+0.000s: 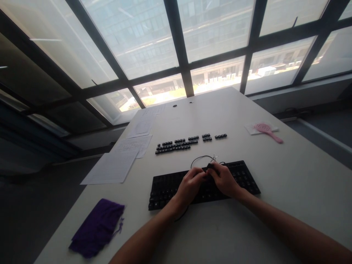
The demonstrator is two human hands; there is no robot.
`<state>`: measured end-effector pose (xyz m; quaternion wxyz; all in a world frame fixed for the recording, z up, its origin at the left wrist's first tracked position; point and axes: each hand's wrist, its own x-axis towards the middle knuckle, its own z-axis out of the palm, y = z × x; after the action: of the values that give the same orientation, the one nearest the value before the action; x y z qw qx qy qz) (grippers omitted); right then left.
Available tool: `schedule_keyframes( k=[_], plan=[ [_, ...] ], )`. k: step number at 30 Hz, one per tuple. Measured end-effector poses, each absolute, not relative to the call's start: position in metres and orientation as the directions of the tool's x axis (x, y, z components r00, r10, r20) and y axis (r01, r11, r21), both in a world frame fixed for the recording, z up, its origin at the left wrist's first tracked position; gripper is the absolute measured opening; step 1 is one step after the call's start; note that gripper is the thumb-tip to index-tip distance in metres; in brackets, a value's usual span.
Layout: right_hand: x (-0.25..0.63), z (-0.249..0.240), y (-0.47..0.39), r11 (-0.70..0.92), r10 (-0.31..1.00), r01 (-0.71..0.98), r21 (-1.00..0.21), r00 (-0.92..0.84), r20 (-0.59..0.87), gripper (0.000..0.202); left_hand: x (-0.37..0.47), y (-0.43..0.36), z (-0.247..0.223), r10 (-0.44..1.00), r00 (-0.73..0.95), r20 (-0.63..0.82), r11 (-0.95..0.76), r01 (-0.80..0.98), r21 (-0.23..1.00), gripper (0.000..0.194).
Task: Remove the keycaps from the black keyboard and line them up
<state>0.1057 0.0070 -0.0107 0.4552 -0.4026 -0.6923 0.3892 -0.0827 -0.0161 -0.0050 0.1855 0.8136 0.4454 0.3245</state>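
A black keyboard (165, 189) lies on the white table (288, 183) in front of me. Both my hands hover over its middle. My left hand (189, 185) and my right hand (224, 179) meet at a small dark object (209, 167), pinched between the fingertips; it is too small to identify. A thin black cable (199, 158) with a metal end loops just behind the keyboard. Beyond it, rows of loose black keycaps (178, 143) are laid out on the table.
Several paper sheets (115, 165) lie at the left. A purple cloth pouch (96, 227) sits near the front left edge. A pink brush (265, 130) rests on a white pad at the right. Large windows stand behind the table's far edge.
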Motion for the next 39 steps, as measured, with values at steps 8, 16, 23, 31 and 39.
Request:
schedule_keyframes(
  k=[8,16,23,31,39],
  plan=[
    [0.103,-0.012,0.005,0.365,0.92,0.203,-0.909,-0.228,0.318,0.016,-0.083,-0.006,0.015,0.841,0.34,0.422,-0.541,0.499,0.677,0.01],
    [0.104,-0.01,0.006,0.35,0.927,0.211,-0.913,-0.22,0.305,0.019,-0.108,0.106,0.011,0.869,0.294,0.399,-0.454,0.794,0.405,0.004],
    [0.105,-0.008,0.006,0.341,0.928,0.205,-0.917,-0.23,0.294,0.021,-0.113,0.14,-0.007,0.87,0.339,0.358,-0.444,0.854,0.272,0.003],
    [0.105,-0.009,0.009,0.255,0.962,0.103,-0.961,-0.123,0.242,0.025,-0.119,0.144,-0.003,0.885,0.251,0.393,-0.381,0.875,0.298,0.003],
    [0.122,-0.01,0.011,0.296,0.955,0.188,-0.936,-0.08,0.286,0.022,-0.102,0.097,0.027,0.851,0.243,0.467,-0.436,0.821,0.368,0.007]
  ],
)
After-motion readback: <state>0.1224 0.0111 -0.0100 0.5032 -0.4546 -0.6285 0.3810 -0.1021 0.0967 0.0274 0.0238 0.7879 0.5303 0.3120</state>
